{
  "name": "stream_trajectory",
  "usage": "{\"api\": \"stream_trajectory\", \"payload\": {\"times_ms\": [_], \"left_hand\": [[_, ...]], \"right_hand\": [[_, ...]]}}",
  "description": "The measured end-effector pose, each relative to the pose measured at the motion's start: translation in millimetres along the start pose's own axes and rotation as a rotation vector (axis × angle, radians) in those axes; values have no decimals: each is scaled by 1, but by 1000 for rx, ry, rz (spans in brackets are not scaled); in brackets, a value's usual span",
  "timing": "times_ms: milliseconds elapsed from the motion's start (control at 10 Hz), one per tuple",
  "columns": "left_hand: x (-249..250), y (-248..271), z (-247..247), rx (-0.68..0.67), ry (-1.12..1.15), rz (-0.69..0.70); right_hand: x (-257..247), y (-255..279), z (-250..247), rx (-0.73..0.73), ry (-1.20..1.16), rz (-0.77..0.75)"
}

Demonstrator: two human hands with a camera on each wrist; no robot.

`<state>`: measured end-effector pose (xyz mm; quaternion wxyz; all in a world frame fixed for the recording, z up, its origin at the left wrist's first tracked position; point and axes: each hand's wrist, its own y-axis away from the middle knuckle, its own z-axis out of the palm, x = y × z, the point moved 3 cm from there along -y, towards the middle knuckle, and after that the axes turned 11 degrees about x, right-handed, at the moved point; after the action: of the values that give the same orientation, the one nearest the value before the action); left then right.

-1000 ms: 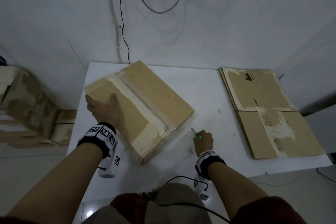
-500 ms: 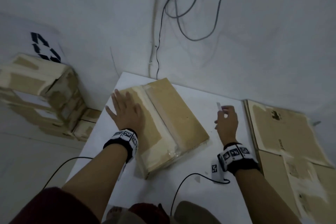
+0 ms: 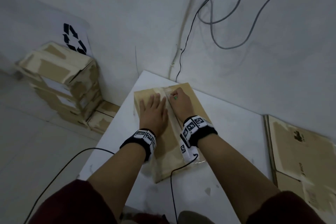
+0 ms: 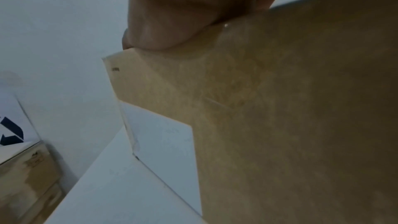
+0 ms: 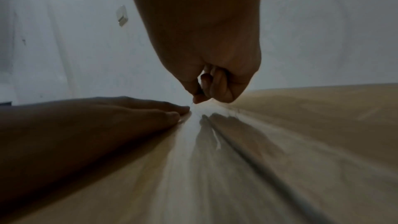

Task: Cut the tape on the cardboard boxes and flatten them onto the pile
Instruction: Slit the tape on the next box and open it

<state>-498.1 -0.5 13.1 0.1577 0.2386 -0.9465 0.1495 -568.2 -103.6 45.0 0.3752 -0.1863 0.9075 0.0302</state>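
The cardboard box (image 3: pixel 189 107) is matt brown card with a glossy clear tape (image 3: pixel 168 107) strip along its seam. The surface (image 3: pixel 116 147) beneath looks smooth, matt white.

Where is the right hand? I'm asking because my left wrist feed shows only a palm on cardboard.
Observer: The right hand is at the far end of the box's taped seam, just across it from the flat left hand.
Operator: Holding anything?
Observer: Yes, its curled fingers pinch a small cutter with a green part; the blade is too small to make out.
Operator: And the pile?
Observer: Flattened cardboard lies at the right side of the table.
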Motion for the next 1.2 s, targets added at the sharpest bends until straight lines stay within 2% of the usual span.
{"api": "stream_trajectory", "payload": {"times_ms": [400,800,1200], "left_hand": [[-2,-3,5,17,51,-4],[-4,-5,7,-9,77,-7],[-7,-8,10,-32,89,18]], "right_hand": [[-10,-10,11,58,50,-18],[-15,-5,9,26,132,-87],[-20,-10,12,-70,380,-227]]}}
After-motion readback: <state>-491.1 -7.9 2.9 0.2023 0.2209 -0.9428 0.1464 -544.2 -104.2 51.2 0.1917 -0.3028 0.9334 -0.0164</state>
